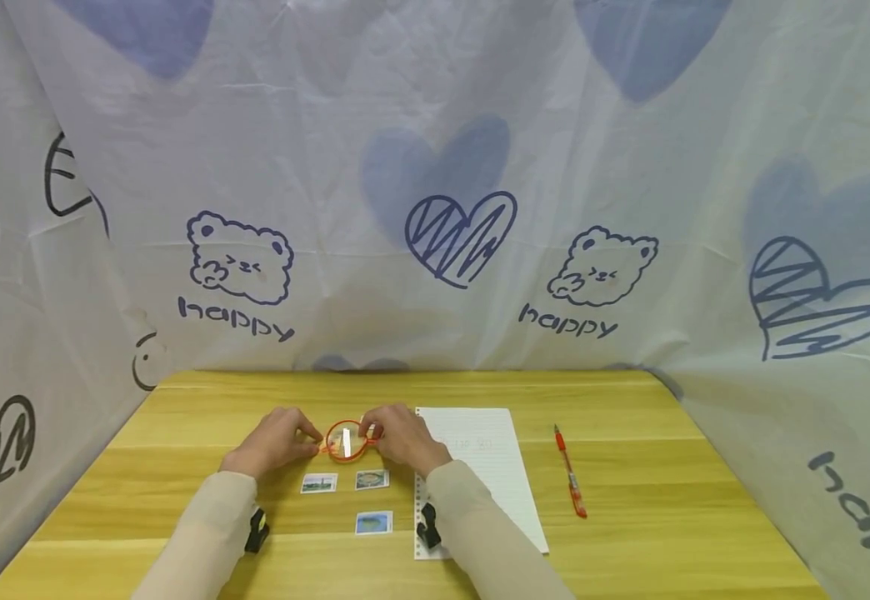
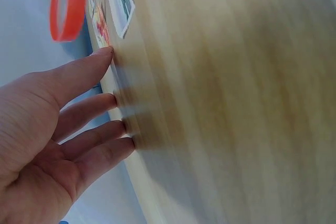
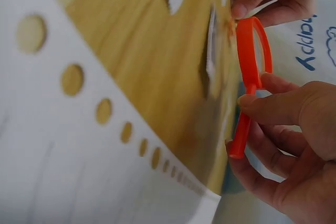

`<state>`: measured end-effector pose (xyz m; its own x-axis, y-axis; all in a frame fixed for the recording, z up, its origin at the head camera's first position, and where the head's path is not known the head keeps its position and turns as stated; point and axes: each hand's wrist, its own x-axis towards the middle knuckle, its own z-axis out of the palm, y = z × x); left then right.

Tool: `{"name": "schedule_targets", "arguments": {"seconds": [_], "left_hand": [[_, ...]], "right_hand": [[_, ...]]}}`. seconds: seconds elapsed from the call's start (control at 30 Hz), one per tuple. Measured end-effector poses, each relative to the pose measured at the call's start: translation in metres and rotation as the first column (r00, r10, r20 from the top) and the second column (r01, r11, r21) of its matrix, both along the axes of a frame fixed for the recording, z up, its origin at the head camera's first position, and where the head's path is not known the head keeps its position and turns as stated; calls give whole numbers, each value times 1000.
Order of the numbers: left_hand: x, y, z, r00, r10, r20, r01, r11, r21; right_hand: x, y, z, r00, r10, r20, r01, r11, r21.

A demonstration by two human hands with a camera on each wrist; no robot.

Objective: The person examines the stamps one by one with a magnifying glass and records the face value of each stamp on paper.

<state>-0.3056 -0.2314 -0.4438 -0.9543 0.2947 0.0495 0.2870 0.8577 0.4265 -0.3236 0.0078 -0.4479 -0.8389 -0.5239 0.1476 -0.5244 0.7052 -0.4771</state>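
Item: one magnifying glass (image 1: 346, 442) with an orange-red rim and handle, raised just above a wooden table (image 1: 645, 500), its lens over a small card with an orange pattern (image 2: 100, 27). Right hand (image 1: 402, 435): grips the handle, thumb on one side and fingers curled about the other. Left hand (image 1: 276, 438): placed across from it, thumb at the near edge of that card and the other visible fingertips at the tabletop (whether thumb and forefinger pinch the edge, one cannot tell). Nearer the person: three picture cards lying flat, namely a left card (image 1: 318, 483), a right card (image 1: 372, 479) beside it, and a lower card (image 1: 373, 522) below the right one. Also listed: a ruled sheet (image 1: 491, 467), holes along its left edge, partly beneath the right forearm; a red pen (image 1: 570, 471), well apart to its right; a printed cloth (image 1: 345, 150), hung behind.
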Motion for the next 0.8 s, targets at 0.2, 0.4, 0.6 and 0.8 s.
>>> {"name": "schedule_targets", "arguments": {"seconds": [0.2, 0.4, 0.6, 0.8], "left_hand": [[1, 0, -1, 1000, -3, 11, 3, 1000, 11], [1, -1, -1, 1000, -4, 3, 4, 1000, 7], [1, 0, 1, 1000, 14, 6, -14, 1000, -1], [1, 1, 0, 1000, 10, 9, -10, 1000, 1]], "right_hand": [[9, 16, 20, 1000, 24, 16, -24, 999, -34], [19, 50, 44, 999, 36, -14, -37, 998, -57], [27, 93, 49, 996, -24, -85, 17, 997, -79], [33, 142, 47, 986, -122, -116, 110, 989, -103]]}}
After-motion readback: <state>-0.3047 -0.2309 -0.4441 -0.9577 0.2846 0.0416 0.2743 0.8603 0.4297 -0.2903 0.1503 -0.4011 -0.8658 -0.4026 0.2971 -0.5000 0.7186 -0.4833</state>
